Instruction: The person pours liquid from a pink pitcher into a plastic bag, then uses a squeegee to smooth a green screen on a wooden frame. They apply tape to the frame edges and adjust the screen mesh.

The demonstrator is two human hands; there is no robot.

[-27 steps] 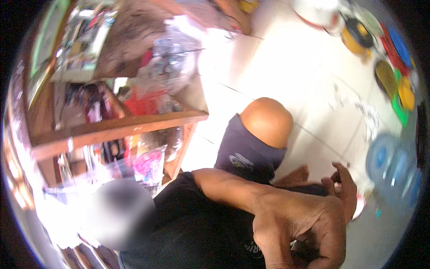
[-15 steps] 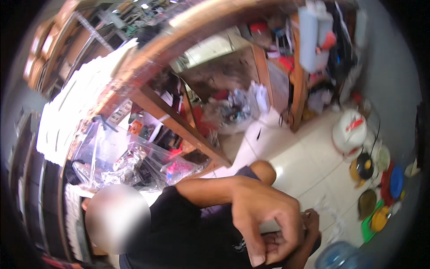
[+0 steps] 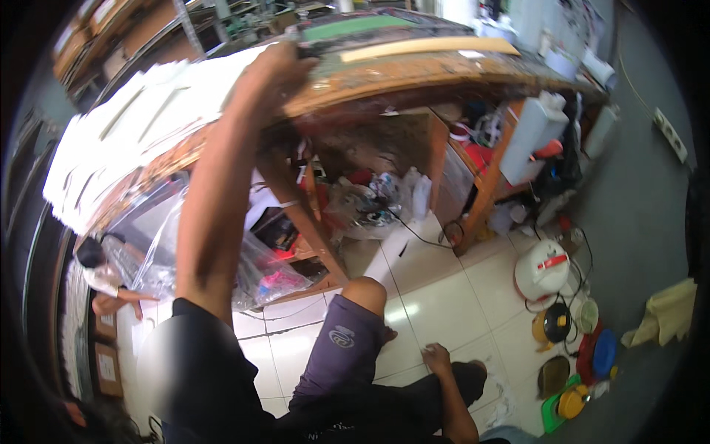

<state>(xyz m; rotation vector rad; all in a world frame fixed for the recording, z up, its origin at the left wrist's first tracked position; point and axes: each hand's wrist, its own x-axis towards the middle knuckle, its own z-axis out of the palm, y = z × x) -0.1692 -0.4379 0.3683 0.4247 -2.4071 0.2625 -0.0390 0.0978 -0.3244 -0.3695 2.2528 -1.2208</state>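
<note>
Tiled floor and worn wooden tabletop; your left hand is up at the tabletop edge, right hand low by your leg.
Your left hand is at the near edge, beside the stack of white sheets, which lies on the tabletop's left part; fingers look bent, but I can't tell whether they grip anything (blurred). Your right hand is near your right knee, fingers loosely bent; can't tell if it holds something. Green strip and yellowish strip lie beyond and right of the left hand. Below the tabletop: clear plastic bag by your forearm, pale jug at the right end. White-and-red container stands on the floor to the right.
</note>
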